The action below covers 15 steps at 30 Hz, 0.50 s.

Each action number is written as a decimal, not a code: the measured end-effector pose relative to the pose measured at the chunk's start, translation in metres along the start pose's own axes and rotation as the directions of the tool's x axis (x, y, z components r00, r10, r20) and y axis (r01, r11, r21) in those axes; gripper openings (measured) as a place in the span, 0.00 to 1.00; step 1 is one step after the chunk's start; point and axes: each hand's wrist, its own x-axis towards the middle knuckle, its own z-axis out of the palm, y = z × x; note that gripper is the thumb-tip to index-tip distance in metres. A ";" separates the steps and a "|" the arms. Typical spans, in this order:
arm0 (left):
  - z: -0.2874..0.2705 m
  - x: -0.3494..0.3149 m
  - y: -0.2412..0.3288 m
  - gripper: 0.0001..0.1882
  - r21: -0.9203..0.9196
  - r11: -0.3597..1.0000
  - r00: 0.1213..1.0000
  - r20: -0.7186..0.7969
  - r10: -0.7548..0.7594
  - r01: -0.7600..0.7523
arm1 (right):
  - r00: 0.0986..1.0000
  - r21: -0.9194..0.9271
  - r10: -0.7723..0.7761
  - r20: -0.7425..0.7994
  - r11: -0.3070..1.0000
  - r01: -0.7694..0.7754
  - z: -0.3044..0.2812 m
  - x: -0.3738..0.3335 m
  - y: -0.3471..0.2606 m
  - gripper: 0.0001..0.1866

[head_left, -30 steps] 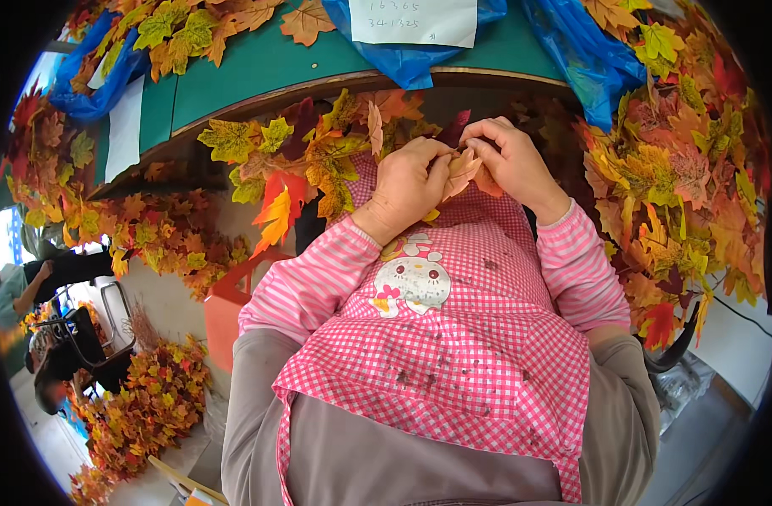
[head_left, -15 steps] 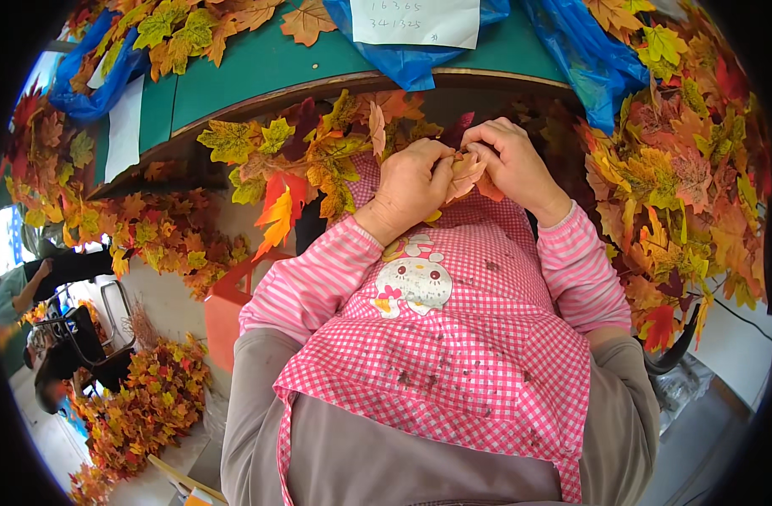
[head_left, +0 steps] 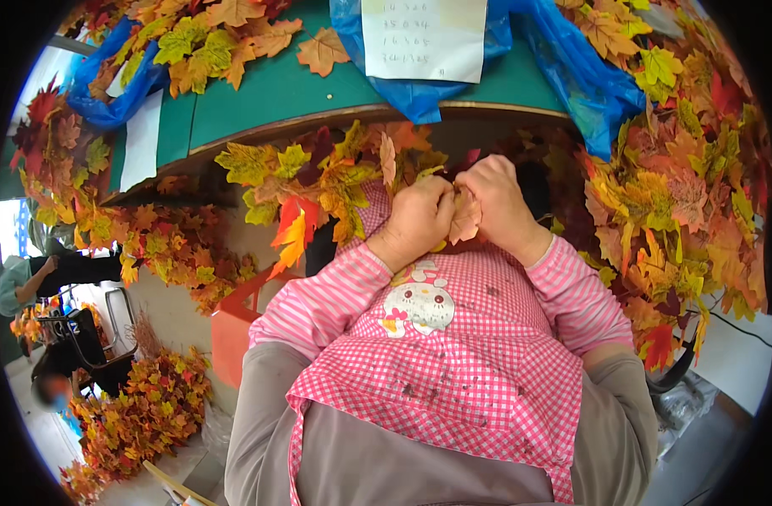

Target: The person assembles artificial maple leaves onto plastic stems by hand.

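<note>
A strand of artificial autumn leaves (head_left: 344,190), yellow, green and orange, hangs over my lap just below the table edge. Both hands meet at its right end around a pale orange artificial leaf (head_left: 465,216). My left hand (head_left: 420,218) is closed, thumb and fingers pinched at the leaf's left side. My right hand (head_left: 499,202) is closed too, its bent fingers pressed against the leaf's upper right. The stem between the fingertips is hidden. A red and orange leaf (head_left: 295,232) dangles to the left of my left hand.
A green table (head_left: 268,93) curves ahead, with blue plastic bags (head_left: 584,80) and a white paper sheet (head_left: 424,38) on it. Leaf garlands (head_left: 672,185) hang thickly at the right. An orange stool (head_left: 234,329) and a leaf pile (head_left: 142,405) are left; another person (head_left: 32,278) is beyond.
My hands have come slightly lower in the picture, as have the table and strand. The pale leaf has turned and shows more of its face between my hands.
</note>
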 end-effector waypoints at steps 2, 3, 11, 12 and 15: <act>-0.001 -0.003 -0.001 0.04 0.009 1.000 1.000 0.007 0.001 -0.001 | 1.000 0.033 0.014 0.012 0.999 -0.014 0.000 0.000 0.001 0.06; -0.001 -0.004 -0.001 0.04 -0.024 1.000 0.999 0.037 0.005 -0.005 | 0.997 0.092 0.032 0.072 0.995 -0.039 -0.002 -0.001 0.004 0.05; -0.003 0.004 -0.003 0.06 -0.144 0.984 0.977 0.196 -0.079 0.108 | 0.996 0.074 -0.053 0.068 0.996 0.048 -0.029 0.016 0.017 0.09; 0.000 0.004 0.000 0.06 -0.203 0.961 0.977 0.132 -0.166 0.191 | 0.996 0.008 -0.030 -0.090 0.999 0.031 -0.031 0.019 0.020 0.10; -0.001 0.007 0.000 0.06 -0.254 0.918 0.951 0.124 -0.282 0.305 | 0.910 0.232 0.349 -0.225 0.926 -0.298 -0.047 0.017 0.017 0.08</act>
